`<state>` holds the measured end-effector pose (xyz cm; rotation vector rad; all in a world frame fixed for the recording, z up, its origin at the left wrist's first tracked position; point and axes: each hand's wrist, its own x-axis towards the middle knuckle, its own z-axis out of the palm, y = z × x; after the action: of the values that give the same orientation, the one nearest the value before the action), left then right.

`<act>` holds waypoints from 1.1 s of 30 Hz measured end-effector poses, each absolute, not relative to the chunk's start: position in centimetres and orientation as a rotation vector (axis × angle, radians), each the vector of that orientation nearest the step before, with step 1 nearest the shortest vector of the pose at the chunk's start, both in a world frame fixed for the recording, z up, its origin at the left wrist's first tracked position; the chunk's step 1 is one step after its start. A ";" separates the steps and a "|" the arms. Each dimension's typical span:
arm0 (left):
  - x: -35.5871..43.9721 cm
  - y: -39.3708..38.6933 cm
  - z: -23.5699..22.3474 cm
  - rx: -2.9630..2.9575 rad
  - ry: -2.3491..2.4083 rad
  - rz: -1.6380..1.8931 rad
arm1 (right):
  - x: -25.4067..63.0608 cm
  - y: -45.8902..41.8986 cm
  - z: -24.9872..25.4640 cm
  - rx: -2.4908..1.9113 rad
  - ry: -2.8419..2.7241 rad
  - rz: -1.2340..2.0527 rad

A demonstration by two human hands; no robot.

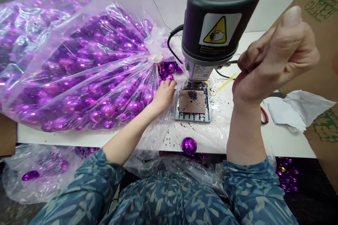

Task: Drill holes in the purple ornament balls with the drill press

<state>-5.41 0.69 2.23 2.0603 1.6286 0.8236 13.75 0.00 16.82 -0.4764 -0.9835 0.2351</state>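
Glossy, mirror-like purple faceted balls (171,67) lay left of the drill press (221,7). The left hand (164,95) was at them, fingers curled; grip could not be determined. The right hand (277,56) was clenched right of the drill press, contents hidden.

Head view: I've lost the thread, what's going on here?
A person is at a drill press. Their right hand is closed in a fist beside it; anything inside the grip is hidden. Their left hand reaches to purple mirrored balls by the gathered neck of a big clear bag of them. Under the chuck sits a board strewn with dark shavings. A single ball lies near the front edge of the white table.
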 end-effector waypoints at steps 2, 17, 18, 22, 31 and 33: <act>-5.9 3.2 1.3 2.028 1.921 0.747 | 13.8 0.1 16.8 -0.452 -0.986 0.250; -5.3 -0.6 2.1 0.872 0.977 1.105 | 14.3 1.0 15.9 -0.329 -1.036 0.269; -5.2 -0.6 1.9 0.798 0.951 1.107 | 14.3 1.0 15.8 -0.317 -1.043 0.262; -4.7 -0.5 1.3 0.698 0.893 1.179 | 14.4 1.0 15.7 -0.318 -1.062 0.250; -3.4 0.4 -1.3 0.949 0.972 1.223 | 14.3 1.0 15.5 -0.287 -1.038 0.220; -3.0 0.7 -1.9 1.055 0.970 1.237 | 14.3 1.1 15.4 -0.285 -1.039 0.219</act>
<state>-2.96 0.70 -1.91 1.0548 0.9703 1.2375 14.31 1.06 15.44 -0.2850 -1.0391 0.2191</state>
